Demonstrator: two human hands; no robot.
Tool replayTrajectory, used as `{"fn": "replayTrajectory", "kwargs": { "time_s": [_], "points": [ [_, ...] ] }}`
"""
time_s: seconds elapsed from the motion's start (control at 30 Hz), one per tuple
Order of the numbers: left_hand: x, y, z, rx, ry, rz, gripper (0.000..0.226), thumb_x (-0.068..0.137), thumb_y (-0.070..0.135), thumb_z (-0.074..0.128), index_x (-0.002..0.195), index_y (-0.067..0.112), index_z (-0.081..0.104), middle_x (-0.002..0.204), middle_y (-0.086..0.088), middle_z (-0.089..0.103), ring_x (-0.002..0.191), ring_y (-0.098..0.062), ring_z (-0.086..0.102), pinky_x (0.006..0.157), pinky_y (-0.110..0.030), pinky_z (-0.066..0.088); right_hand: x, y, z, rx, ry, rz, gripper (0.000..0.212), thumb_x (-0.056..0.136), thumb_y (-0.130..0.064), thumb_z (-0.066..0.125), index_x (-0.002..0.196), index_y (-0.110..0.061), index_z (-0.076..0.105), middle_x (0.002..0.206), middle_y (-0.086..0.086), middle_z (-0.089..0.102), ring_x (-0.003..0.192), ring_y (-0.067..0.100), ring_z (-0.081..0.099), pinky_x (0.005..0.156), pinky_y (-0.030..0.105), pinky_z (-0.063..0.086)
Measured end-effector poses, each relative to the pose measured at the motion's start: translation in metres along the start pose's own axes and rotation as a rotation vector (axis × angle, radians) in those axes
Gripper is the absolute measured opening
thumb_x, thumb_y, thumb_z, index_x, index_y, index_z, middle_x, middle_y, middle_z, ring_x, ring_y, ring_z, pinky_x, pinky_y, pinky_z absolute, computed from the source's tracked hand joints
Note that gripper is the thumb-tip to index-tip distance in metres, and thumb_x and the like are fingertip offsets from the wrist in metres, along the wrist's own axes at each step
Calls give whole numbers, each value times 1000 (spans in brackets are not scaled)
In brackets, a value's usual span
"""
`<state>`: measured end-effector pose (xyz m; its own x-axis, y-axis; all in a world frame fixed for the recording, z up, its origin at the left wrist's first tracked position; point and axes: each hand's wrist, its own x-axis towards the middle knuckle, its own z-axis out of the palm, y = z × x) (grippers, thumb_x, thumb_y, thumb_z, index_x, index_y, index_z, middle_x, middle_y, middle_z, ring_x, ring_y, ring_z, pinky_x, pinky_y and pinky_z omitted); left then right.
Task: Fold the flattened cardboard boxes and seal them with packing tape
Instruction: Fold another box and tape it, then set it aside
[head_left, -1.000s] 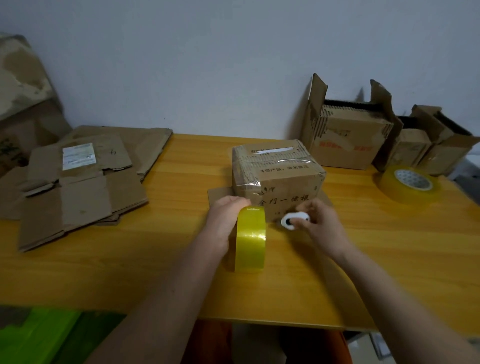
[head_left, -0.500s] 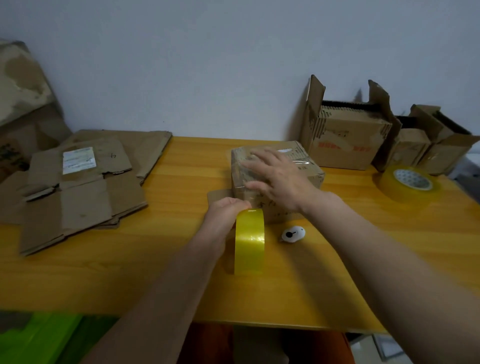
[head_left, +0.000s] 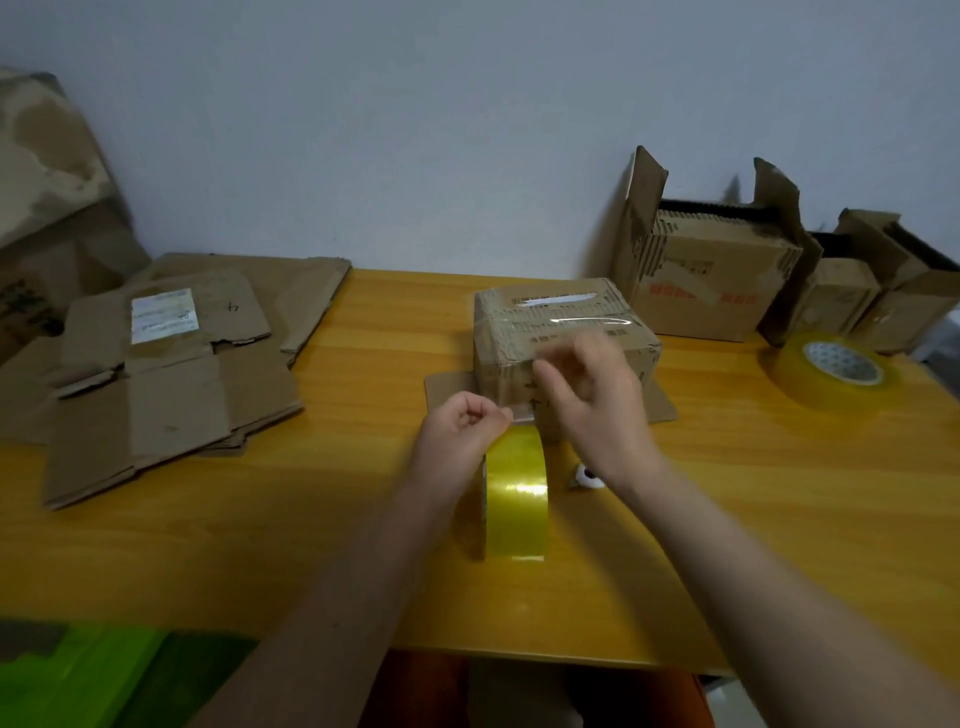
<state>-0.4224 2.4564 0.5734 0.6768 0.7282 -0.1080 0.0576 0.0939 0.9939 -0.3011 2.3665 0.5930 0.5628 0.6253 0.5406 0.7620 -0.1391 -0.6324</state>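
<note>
Several flattened cardboard boxes (head_left: 156, 364) lie stacked at the table's (head_left: 337, 519) left end, the top one with a white label, worn cardboard leaning on the wall behind them. Center: left hand (head_left: 457, 441) curled, thumb and forefinger pinching the loose end of the tape at the top of the yellow tape roll (head_left: 516, 501), which stands on edge on the table just in front of the box. The small folded box (head_left: 561, 332) sits mid-table on a flat cardboard piece, clear tape already shining across its top and down the near face. Right hand (head_left: 597, 405) is in front of the box's near face, fingers blurred with motion, loosely spread; cannot tell if they touch the box or tape, no grip visible. A small white cutter (head_left: 587, 475) lies on the table just beside the right wrist, partly hidden. Further right, against the wall, an open box (head_left: 717, 270) with flaps up, then two smaller open boxes (head_left: 883, 291) touching it. A second tape roll (head_left: 831, 366) lies flat near the table's right edge, well apart from the hands.
</note>
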Motion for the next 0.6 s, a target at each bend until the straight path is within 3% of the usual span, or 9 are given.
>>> {"fn": "replayTrajectory", "kwargs": {
  "time_s": [0.1, 0.17, 0.33, 0.5, 0.6],
  "points": [
    [-5, 1, 1, 45, 25, 91, 11, 89, 11, 66, 80, 9, 61, 74, -4, 63, 66, -10, 58, 60, -21, 46, -22, -6, 6, 408, -237, 421, 12, 85, -22, 70, 86, -10, 68, 86, 5, 67, 80, 15, 60, 71, 28, 49],
    [-10, 0, 1, 72, 29, 136, 9, 89, 10, 66, 85, 3, 61, 73, -4, 62, 63, -4, 58, 56, -15, 45, -27, -7, 7, 577, -226, 545, 15, 85, -20, 70, 73, -12, 66, 73, 4, 64, 72, 15, 57, 63, 24, 45],
    [-19, 2, -4, 41, 74, 221, 27, 85, 4, 69, 104, 12, 53, 84, -8, 65, 68, 1, 63, 60, -11, 47, -34, -12, 12, 709, -132, 641, 20, 85, -17, 71, 66, -16, 63, 74, 10, 58, 75, 23, 52, 75, 39, 43],
    [-27, 3, -8, 34, 106, 243, 26, 87, 3, 67, 103, 16, 53, 87, -7, 70, 73, -1, 66, 64, -12, 49, -39, -19, 10, 702, -77, 613, 21, 88, -16, 67, 68, -14, 60, 69, 3, 58, 71, 18, 52, 71, 34, 45],
    [-28, 5, -8, 35, 160, 289, 16, 88, 1, 65, 90, 14, 56, 81, -11, 71, 72, -8, 68, 66, -16, 52, -41, -20, 9, 661, -80, 536, 19, 89, -16, 65, 71, -14, 60, 69, -2, 58, 69, 10, 52, 68, 27, 44]
  ]
}}
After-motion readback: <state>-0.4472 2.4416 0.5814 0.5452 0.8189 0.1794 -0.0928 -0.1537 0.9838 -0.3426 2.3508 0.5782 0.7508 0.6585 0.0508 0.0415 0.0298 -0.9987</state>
